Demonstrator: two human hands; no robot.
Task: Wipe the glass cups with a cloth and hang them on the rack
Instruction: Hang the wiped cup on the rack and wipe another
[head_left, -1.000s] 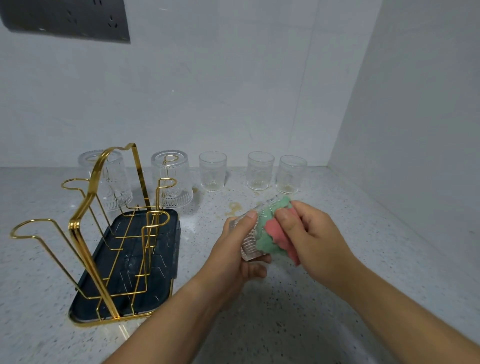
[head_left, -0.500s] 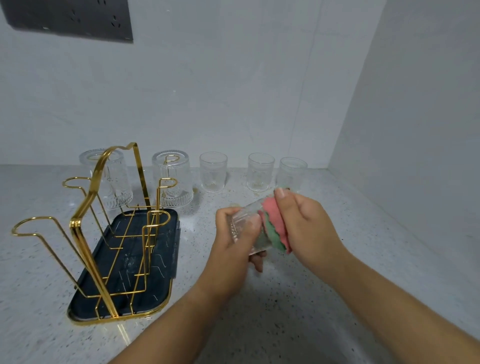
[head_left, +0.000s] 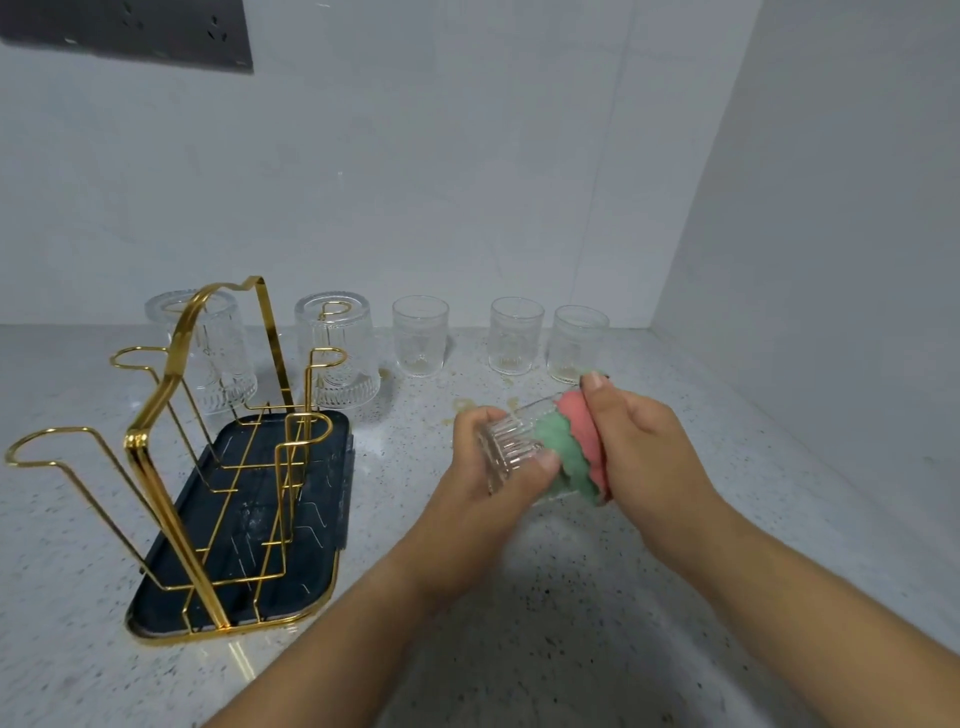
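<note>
I had the left hand (head_left: 480, 501) curled round the ribbed base of a glass cup (head_left: 506, 449), held tilted above the speckled countertop (head_left: 571, 623). The right hand (head_left: 644, 452) gripped a pink-and-green cloth (head_left: 569, 444) wrapped round the cup's mouth end. Three upright cups (head_left: 420, 338) stood by the back wall. Two inverted cups (head_left: 337, 356) hung on the far prongs of the gold rack (head_left: 171, 441).

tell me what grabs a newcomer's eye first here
Centre: the left hand grips a ribbed glass cup on its side while the right hand presses a pink and green cloth against it. Left of them, a gold wire rack stands on a dark tray with two upside-down cups behind; three upright cups line the wall.
</note>
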